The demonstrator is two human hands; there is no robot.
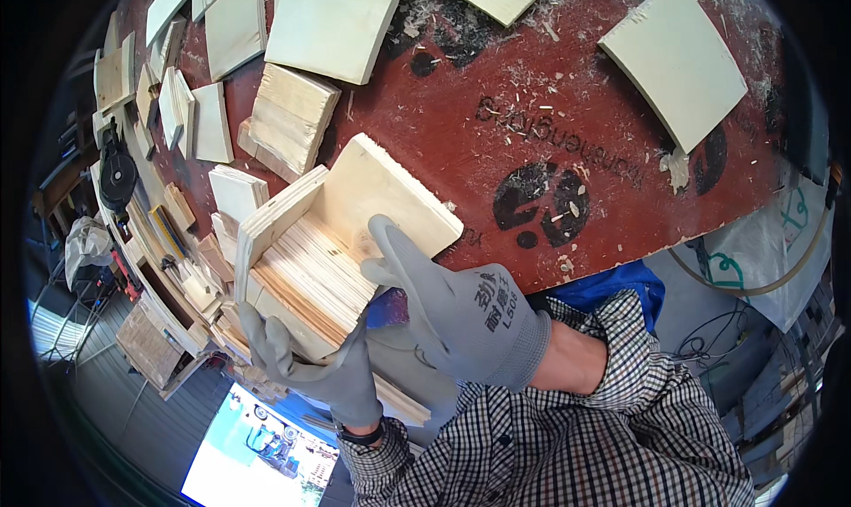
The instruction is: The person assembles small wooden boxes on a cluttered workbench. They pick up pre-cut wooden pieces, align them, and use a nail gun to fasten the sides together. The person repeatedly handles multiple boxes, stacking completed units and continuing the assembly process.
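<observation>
A stack of thin plywood pieces [315,259], their pale edges facing up, is held tilted over the near edge of the red board. A larger plywood panel [390,188] stands up along its far right side, and other pieces [279,210] rise along its far left. My left hand [315,365], in a grey glove, is closed around the near left side of the stack, its fingers bent at the lower corner. My right hand [452,299], gloved too, grips the near right side, with fingers lying against the upright panel. Its lower fingers are partly hidden.
The red work board [425,117] carries wood chips and dust. Plywood panels [328,24] lie along its far side, another panel [678,64] at far right. A block of wood [288,117] sits beyond the stack. At left are a black round tool [117,175] and scraps; a lit screen [257,449] stands below.
</observation>
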